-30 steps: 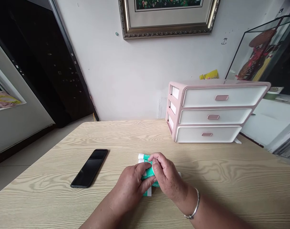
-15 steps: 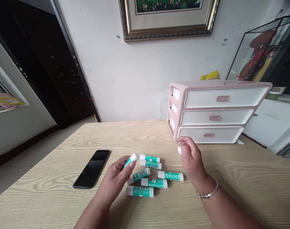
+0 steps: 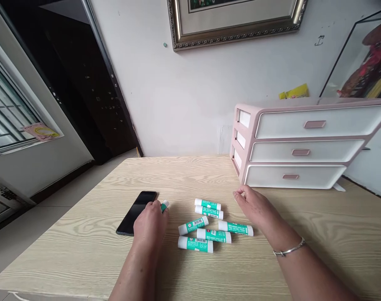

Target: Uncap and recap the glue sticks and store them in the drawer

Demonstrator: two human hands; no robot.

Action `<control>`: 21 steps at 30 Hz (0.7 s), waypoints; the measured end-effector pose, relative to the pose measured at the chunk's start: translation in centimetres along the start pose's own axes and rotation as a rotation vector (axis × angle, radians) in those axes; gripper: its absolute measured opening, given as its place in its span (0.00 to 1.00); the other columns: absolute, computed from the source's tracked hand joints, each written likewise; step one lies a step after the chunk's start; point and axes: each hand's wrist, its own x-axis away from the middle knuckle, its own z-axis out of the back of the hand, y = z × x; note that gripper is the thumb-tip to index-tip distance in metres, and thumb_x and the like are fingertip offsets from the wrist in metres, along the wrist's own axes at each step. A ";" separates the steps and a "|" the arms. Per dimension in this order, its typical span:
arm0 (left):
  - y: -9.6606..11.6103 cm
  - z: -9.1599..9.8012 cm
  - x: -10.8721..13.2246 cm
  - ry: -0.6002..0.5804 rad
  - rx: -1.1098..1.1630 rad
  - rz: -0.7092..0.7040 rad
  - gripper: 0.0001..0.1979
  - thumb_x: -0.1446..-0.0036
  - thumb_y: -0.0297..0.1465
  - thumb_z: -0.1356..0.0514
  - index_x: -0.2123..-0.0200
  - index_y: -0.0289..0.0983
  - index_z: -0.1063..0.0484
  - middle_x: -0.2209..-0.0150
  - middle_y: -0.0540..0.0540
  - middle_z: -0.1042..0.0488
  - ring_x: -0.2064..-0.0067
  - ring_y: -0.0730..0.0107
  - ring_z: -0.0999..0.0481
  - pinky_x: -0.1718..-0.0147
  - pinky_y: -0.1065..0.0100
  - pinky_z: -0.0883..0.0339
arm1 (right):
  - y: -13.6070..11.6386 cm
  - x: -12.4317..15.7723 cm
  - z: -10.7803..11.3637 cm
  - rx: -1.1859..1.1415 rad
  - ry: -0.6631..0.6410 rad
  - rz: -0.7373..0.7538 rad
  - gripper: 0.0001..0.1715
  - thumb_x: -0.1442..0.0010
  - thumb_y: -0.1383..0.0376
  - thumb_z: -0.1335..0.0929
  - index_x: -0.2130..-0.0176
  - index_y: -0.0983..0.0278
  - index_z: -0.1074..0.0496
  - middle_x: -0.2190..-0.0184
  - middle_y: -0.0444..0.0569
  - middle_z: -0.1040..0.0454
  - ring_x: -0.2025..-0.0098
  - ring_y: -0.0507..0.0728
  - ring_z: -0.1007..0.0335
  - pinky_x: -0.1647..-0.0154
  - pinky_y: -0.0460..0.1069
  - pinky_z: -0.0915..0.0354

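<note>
My left hand (image 3: 150, 222) grips a green-and-white cylindrical tube (image 3: 164, 205) beside the glossy black phone (image 3: 135, 212), its white end angled right and away. My right hand (image 3: 252, 204) is well apart; I cannot tell if it holds anything. Six similar tubes (image 3: 214, 235) lie between.

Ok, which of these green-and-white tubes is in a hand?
The tube in the left hand, near the phone; the other six tubes lie on the table.
</note>
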 end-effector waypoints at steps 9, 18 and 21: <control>0.3 0.6 0.0 0.006 -0.099 0.034 0.15 0.37 0.36 0.49 0.58 0.35 0.27 0.57 0.34 0.21 0.51 0.47 0.22 0.61 0.58 0.32 | -0.1 0.4 -0.1 0.080 -0.110 0.028 0.08 0.38 0.62 0.37 0.64 0.61 0.30 0.65 0.52 0.21 0.64 0.59 0.28 0.67 0.48 0.45; -0.3 0.2 -0.2 0.147 -0.085 0.050 0.17 0.37 0.36 0.48 0.52 0.36 0.26 0.51 0.34 0.24 0.47 0.46 0.26 0.54 0.56 0.34 | -0.1 0.5 -0.7 0.087 -0.136 0.053 0.09 0.40 0.62 0.35 0.60 0.63 0.29 0.62 0.54 0.21 0.59 0.60 0.27 0.65 0.49 0.44; 0.4 -0.3 0.2 0.238 0.072 -0.093 0.17 0.35 0.38 0.48 0.50 0.39 0.25 0.51 0.37 0.24 0.46 0.51 0.27 0.50 0.59 0.35 | -0.3 0.7 -0.7 0.088 -0.133 0.058 0.09 0.41 0.63 0.35 0.60 0.63 0.29 0.61 0.55 0.21 0.59 0.61 0.27 0.65 0.50 0.45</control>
